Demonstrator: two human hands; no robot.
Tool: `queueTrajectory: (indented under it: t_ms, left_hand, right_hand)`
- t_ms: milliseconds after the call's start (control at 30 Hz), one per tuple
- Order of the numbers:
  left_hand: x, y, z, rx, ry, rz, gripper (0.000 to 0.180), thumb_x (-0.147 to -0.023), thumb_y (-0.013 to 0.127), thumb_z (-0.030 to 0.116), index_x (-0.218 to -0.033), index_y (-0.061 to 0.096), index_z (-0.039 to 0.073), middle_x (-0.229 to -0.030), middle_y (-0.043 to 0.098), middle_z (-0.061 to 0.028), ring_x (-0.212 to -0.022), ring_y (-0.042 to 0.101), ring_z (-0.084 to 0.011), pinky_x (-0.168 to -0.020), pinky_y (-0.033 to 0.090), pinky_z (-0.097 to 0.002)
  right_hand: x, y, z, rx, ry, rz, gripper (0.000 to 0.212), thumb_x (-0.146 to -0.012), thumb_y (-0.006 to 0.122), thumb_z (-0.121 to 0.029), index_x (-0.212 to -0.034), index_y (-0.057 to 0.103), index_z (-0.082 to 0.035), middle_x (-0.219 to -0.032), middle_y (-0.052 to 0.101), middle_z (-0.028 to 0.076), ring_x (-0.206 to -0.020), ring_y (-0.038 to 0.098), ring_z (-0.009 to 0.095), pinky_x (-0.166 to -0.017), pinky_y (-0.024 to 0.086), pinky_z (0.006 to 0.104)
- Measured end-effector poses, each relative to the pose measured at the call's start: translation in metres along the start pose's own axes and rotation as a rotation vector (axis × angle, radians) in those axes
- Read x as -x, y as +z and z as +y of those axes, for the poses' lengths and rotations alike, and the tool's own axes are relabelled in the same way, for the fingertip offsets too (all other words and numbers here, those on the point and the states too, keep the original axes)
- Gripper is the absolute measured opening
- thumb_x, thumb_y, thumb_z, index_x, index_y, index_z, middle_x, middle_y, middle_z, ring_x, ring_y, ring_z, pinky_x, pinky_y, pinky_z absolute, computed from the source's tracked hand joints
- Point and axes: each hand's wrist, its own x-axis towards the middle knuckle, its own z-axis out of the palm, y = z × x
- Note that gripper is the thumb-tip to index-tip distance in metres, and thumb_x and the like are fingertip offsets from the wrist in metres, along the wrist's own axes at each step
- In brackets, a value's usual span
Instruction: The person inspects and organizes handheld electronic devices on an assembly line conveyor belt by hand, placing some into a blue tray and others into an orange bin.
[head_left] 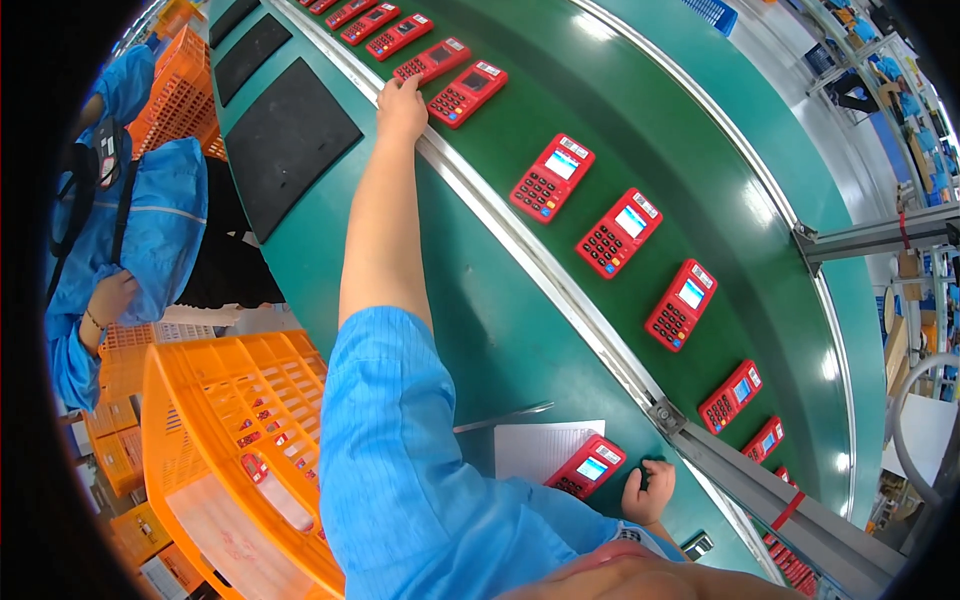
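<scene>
My left arm stretches out to the far side of the bench. The fingers of my left hand are closed on the near end of a red card payment terminal on the green belt. Beside it lies another red terminal with a dark screen. My right hand is low on the near right, fingers loosely curled and apart, with nothing visible in them. Just left of it, a red terminal with a lit screen lies partly on a white sheet of paper.
More red terminals with lit screens line the curved belt. A metal rail edges it, and a grey post crosses at right. Black mats lie far left. An orange crate and a person in blue are at left.
</scene>
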Motion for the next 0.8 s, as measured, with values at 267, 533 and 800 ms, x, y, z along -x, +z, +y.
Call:
queueTrajectory:
  t_ms: [267, 533, 800]
  left_hand:
    - [-0.009, 0.001, 0.007, -0.092, 0.039, -0.084, 0.037, -0.081, 0.052, 0.015, -0.116, 0.052, 0.025, -0.123, 0.043, -0.0176, -0.115, 0.040, -0.0337, -0.092, 0.038, -0.0448]
    - [-0.014, -0.002, 0.013, -0.125, -0.025, -0.125, 0.036, -0.081, 0.052, 0.017, -0.116, 0.052, 0.027, -0.120, 0.044, -0.0150, -0.112, 0.042, -0.0334, -0.090, 0.039, -0.0466]
    - [-0.014, 0.005, 0.005, -0.115, -0.054, -0.140, 0.034, -0.078, 0.058, 0.025, -0.111, 0.053, 0.030, -0.119, 0.044, -0.0118, -0.114, 0.041, -0.0313, -0.087, 0.038, -0.0536]
  right_hand:
    - [0.000, 0.004, 0.002, -0.017, 0.035, -0.023, 0.023, -0.067, 0.058, -0.003, -0.089, 0.051, -0.003, -0.081, 0.049, 0.014, -0.073, 0.048, 0.028, -0.064, 0.039, 0.0350]
    - [-0.003, 0.008, 0.001, 0.009, 0.075, -0.047, 0.025, -0.066, 0.059, -0.006, -0.089, 0.051, -0.003, -0.084, 0.051, 0.014, -0.079, 0.050, 0.031, -0.070, 0.040, 0.0388]
    - [-0.008, 0.011, -0.006, 0.000, 0.068, -0.058, 0.025, -0.066, 0.059, -0.004, -0.089, 0.050, -0.003, -0.083, 0.051, 0.014, -0.078, 0.050, 0.031, -0.069, 0.040, 0.0390]
